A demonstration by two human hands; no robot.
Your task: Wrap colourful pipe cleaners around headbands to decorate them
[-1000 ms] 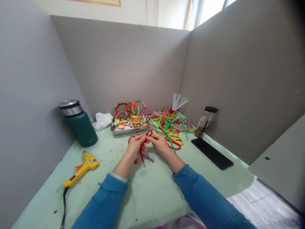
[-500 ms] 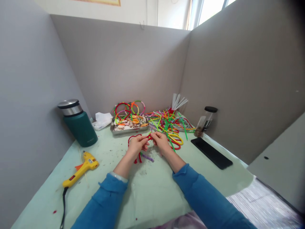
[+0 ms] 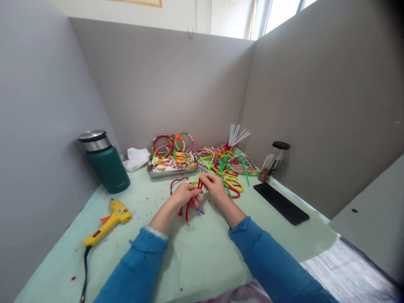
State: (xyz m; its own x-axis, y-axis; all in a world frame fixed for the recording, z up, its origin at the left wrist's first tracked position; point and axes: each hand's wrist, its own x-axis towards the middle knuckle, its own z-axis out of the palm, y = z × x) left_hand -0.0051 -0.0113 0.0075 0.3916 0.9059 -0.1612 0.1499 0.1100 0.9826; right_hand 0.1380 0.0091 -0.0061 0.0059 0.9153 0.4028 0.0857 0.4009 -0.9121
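Observation:
My left hand and my right hand meet over the pale green table, both pinched on a bent red pipe cleaner. Its loop arcs up to the left of my left hand and its ends hang down below my fingers. A short green piece shows between my two hands, and a purple piece lies on the table just under them. Both sleeves are blue.
A pile of coloured pipe cleaners lies behind my right hand. A metal tray of shells with coloured rings behind it, a green flask, a yellow glue gun, a black phone, a dark-capped jar. Grey partitions enclose the table.
The red pipe cleaner's loop has dropped and flattened, and its ends now hang lower under my left hand. My hands have shifted slightly toward me.

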